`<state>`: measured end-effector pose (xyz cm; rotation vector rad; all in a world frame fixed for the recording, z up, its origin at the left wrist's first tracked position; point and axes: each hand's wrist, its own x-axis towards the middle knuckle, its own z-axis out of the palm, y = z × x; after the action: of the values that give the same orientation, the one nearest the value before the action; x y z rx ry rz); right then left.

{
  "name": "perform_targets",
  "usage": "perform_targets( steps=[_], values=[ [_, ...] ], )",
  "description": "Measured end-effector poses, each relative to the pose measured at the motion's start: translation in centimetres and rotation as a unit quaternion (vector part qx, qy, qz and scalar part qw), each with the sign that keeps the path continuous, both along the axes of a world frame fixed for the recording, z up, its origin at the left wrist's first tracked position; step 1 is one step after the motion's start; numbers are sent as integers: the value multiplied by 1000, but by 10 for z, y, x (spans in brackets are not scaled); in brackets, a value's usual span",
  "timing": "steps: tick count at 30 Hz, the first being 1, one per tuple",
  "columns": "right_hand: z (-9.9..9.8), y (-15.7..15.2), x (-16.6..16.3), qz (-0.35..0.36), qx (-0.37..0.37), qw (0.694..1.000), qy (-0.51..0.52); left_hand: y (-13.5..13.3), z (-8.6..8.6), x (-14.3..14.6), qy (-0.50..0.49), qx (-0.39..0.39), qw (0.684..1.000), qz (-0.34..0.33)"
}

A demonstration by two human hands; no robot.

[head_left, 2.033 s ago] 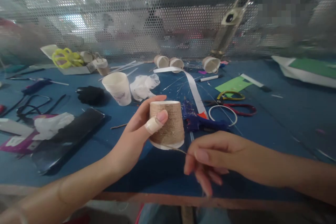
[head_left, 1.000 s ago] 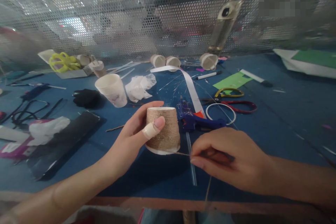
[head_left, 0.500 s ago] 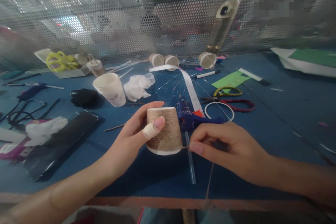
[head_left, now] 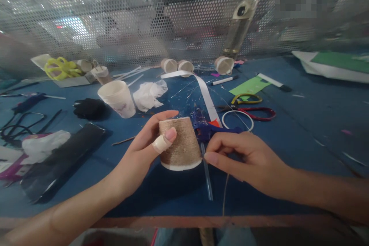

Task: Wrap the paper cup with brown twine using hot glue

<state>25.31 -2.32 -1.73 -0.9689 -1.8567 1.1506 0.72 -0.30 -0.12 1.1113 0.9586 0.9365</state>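
My left hand (head_left: 150,140), with a plaster round its thumb, grips a paper cup (head_left: 181,148) wound with brown twine. The cup is upside down, its white rim showing at the bottom. Close to the rim on the right, my right hand (head_left: 245,155) pinches the twine (head_left: 225,196), whose loose length hangs down toward the table edge. Behind the cup and the right hand lies a blue glue gun (head_left: 203,128), with a clear glue stick (head_left: 208,180) jutting from its back end.
Scissors (head_left: 261,113), a white ring (head_left: 251,123) and a white paper strip (head_left: 206,96) lie beyond my right hand. Stacked paper cups (head_left: 117,98) and crumpled plastic (head_left: 150,94) stand left of centre. A black pouch (head_left: 63,161) lies left. A perforated metal screen (head_left: 115,19) borders the back.
The twine-wound cup has tilted slightly in my left hand. My right hand has come a little nearer to its rim, still pinching the twine. The whole view has shifted slightly.
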Motion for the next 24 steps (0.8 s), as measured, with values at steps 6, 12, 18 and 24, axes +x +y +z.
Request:
perform_targets(
  steps=[6, 12, 18, 24],
  values=[
    [2, -1, 0, -7, 14, 1000, -7, -5, 3, 6, -23, -31, 999, 6],
    [3, -3, 0, -31, 27, 999, -31, -7, 5, 9, -24, -39, 999, 21],
    [3, -2, -1, -37, 27, 999, -26, -5, 5, 10, -33, -47, 998, 26],
    [3, -1, -2, -30, 9, 1000, -2, -3, 1, 7, -44, -42, 998, 20]
  ],
)
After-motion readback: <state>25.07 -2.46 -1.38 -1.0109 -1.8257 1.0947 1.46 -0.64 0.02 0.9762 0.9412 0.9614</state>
